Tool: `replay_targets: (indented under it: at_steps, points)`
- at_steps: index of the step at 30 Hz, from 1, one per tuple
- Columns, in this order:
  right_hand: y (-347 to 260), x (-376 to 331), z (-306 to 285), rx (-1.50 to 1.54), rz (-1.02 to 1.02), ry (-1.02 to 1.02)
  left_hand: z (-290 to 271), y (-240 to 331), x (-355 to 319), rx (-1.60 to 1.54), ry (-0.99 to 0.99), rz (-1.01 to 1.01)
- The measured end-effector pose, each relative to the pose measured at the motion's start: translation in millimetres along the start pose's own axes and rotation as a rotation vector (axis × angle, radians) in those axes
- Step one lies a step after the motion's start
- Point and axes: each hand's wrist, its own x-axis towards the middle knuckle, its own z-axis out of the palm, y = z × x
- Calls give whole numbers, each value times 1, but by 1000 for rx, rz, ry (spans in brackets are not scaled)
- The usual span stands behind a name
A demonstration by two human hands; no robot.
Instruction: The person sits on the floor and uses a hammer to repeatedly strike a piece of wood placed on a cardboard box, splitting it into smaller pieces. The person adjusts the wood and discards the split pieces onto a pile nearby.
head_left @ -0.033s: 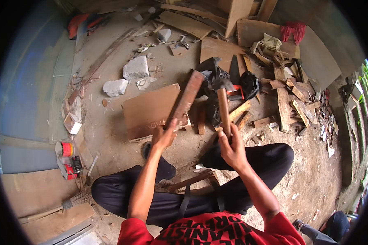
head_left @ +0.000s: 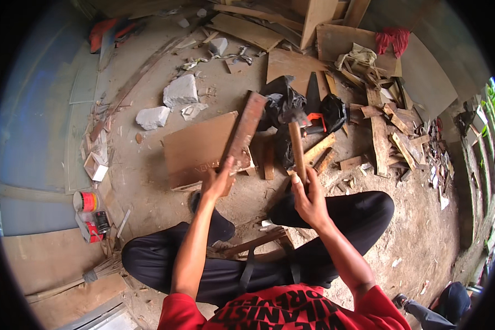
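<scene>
My left hand [head_left: 218,180] is closed around the lower part of a reddish-brown, worn wooden board [head_left: 246,127], held tilted with its top leaning right. In my right hand [head_left: 311,197] is a hammer [head_left: 297,147], gripped low on its wooden handle. Its dark head is blurred and points up and away from me, a little right of the board and apart from it. Beyond the board lies a cardboard box [head_left: 198,148] on the floor. Behind the hammer are black plastic bags [head_left: 283,99] and a handsaw [head_left: 313,92] with an orange handle.
Scrap wood [head_left: 379,140] is heaped at the right. White broken blocks [head_left: 180,91] lie at the far left. Cans [head_left: 86,202] and a stick broom [head_left: 102,268] sit by the left wall. A wooden piece [head_left: 256,242] lies between my legs. Another person's leg [head_left: 426,318] shows at lower right.
The hammer head has dropped slightly toward me. The board's upper end has shifted a little to the left. Both hands keep their grips.
</scene>
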Motion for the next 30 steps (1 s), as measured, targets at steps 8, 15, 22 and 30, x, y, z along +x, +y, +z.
replay_targets:
  at_steps: [8, 15, 22, 30]
  points:
    - [72, 4, -15, -292, 148, 78, -42, 26, 47, 402, 94, -212]
    - [62, 4, -19, -396, 76, 18, -7, 10, 43, 550, 542, 709]
    - [79, 7, -5, -488, -36, -28, 78, 67, 11, -424, -61, 224]
    - [77, 4, -5, -432, -6, -45, 99, 37, 19, -670, -66, 220]
